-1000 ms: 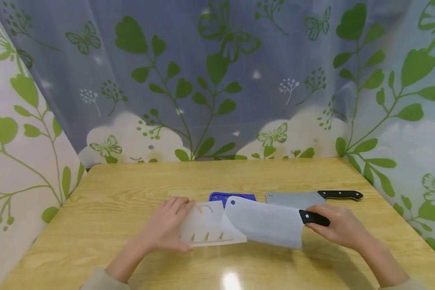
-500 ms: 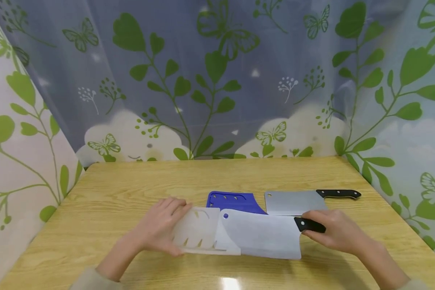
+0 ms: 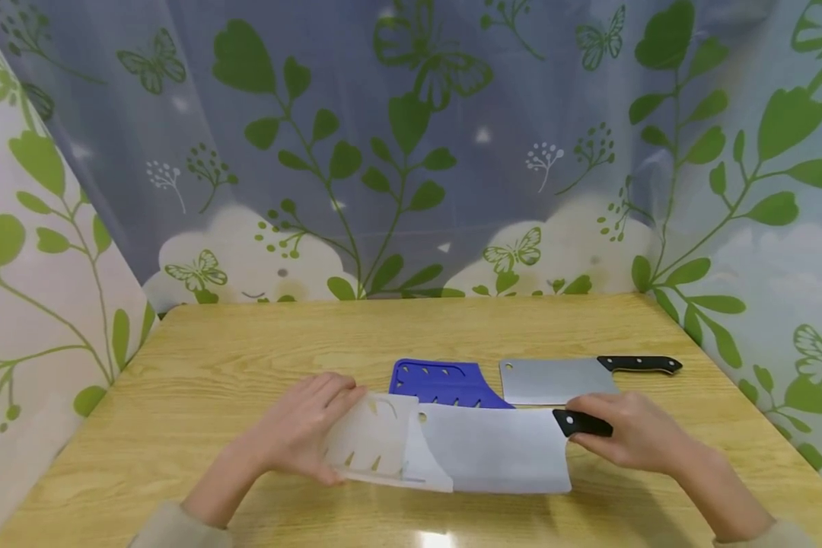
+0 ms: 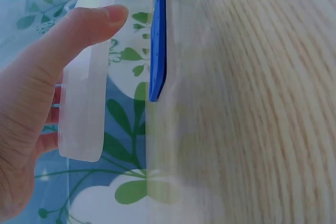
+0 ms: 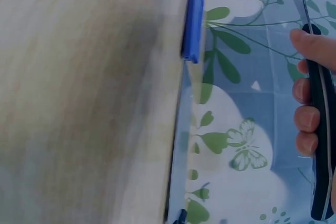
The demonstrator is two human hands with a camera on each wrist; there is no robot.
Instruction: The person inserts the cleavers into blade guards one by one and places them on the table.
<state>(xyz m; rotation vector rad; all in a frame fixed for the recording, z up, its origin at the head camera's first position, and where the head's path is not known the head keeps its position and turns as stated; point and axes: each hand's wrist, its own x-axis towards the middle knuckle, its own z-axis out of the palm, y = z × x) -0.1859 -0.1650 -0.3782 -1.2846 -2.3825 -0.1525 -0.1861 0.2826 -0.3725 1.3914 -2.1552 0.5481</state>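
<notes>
My left hand (image 3: 308,426) grips a translucent white blade guard (image 3: 373,438) by its closed end, thumb along the lower edge and fingers behind, as the left wrist view shows. In my right hand (image 3: 633,434) is a cleaver, held by its black handle (image 5: 321,145) with the fingers curled round it. Its broad blade (image 3: 500,449) points left, and its front end overlaps the guard's curved mouth; most of the blade shows outside. Both are raised over the table. Behind them lies a blue blade guard (image 3: 445,380), partly hidden by the held blade.
A second cleaver (image 3: 555,380) with a black riveted handle lies on the wooden table (image 3: 301,335), right of the blue guard. A patterned curtain (image 3: 411,152) with leaves and butterflies hangs behind the table and at both sides.
Both hands have come down and nearer with the cleaver and white guard, which now sit more level. More of the blue guard shows behind them.
</notes>
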